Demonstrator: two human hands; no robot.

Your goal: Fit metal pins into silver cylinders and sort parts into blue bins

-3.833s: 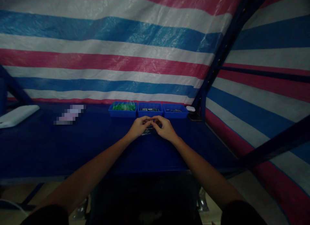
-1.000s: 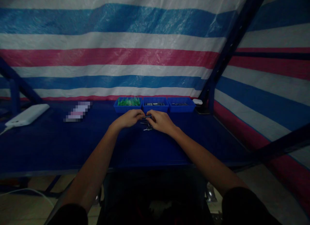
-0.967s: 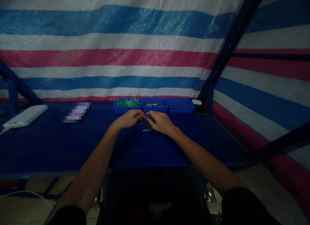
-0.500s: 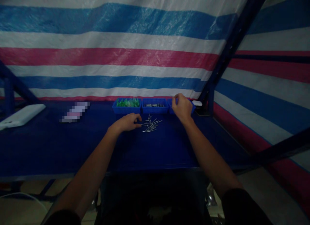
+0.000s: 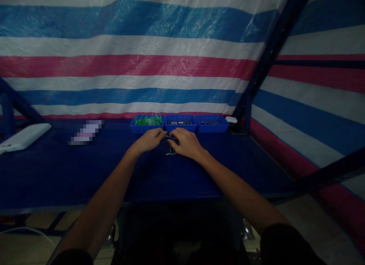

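My left hand (image 5: pixel 150 140) is closed in a pinch, with a thin metal rod (image 5: pixel 170 137) showing at its fingertips. Close beside it, my right hand (image 5: pixel 186 142) curls inward, thumb and forefinger around the rod's other end. Whatever the right fingers grip is too small and too hidden to make out. Beneath both hands, several thin metal rods (image 5: pixel 171 154) lie in a loose pile on the blue table, partly covered by the right hand.
Three blue bins stand along the back: one with green pieces (image 5: pixel 148 120), one with small metal parts (image 5: pixel 180 122), one with thin metal pieces (image 5: pixel 210 122). At the right is a small white object (image 5: pixel 231 119) by a dark flat one. A white slab-like device (image 5: pixel 25 137) and a blurred-out item (image 5: pixel 87 132) lie left.
My right hand has come from above the right bin, leftward and down to the rod pile, meeting my left hand. The left hand has stayed nearly in place, its fingers now closed together.
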